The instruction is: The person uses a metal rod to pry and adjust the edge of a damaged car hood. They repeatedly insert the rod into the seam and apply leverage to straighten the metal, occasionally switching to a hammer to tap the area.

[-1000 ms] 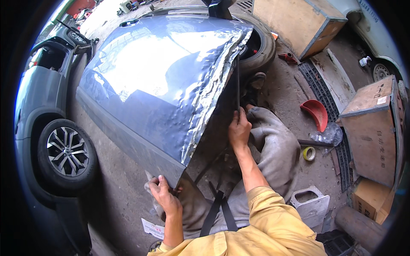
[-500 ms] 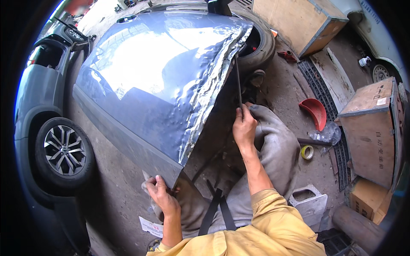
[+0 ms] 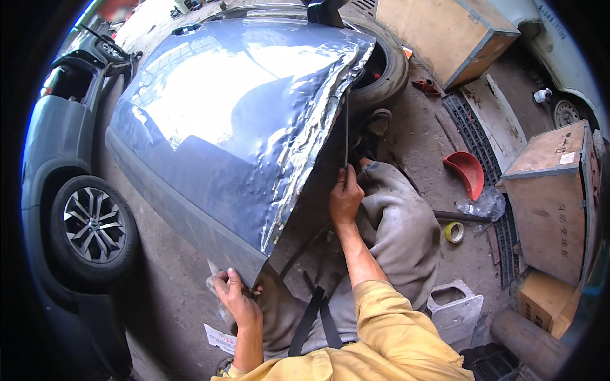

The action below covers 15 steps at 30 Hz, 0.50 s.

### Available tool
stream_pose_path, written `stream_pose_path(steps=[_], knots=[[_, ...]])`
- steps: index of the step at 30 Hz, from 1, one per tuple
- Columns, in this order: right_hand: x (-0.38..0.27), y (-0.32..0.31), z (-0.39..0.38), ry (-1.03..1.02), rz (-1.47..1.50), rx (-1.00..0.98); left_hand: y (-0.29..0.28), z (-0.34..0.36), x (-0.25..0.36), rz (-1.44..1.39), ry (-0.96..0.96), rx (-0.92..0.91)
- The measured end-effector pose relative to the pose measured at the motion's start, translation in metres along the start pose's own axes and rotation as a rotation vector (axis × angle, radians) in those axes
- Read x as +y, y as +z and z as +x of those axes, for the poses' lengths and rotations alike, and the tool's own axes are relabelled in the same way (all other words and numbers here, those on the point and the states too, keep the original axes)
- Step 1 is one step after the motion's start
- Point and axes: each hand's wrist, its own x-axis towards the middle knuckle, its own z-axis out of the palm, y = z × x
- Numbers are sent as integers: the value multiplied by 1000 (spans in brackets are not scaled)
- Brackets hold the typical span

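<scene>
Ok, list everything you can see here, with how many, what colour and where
car door panel: one, grey-blue, dented and crumpled along its right edge, centre
metal rod: one, dark, along the panel's crumpled edge
parked car: one, grey, far left
tyre: one, black, behind the panel
wooden crates: two, brown, right and top right
scoop: one, red, on the ground at right
tape roll: one, yellow, on the ground at right
plastic container: one, white, lower right
trousers: grey, the person's lap
left hand: grips the panel's lower corner
right hand: holds the rod's lower end
</scene>
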Motion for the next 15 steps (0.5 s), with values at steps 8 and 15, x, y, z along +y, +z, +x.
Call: stream_pose_path(steps=[8,15], knots=[[11,17,0,-30,20,69,1,3,-1,-21,-36,-27],[17,26,-4,18,23,65,-5,9,-5,-34,-49,-33]])
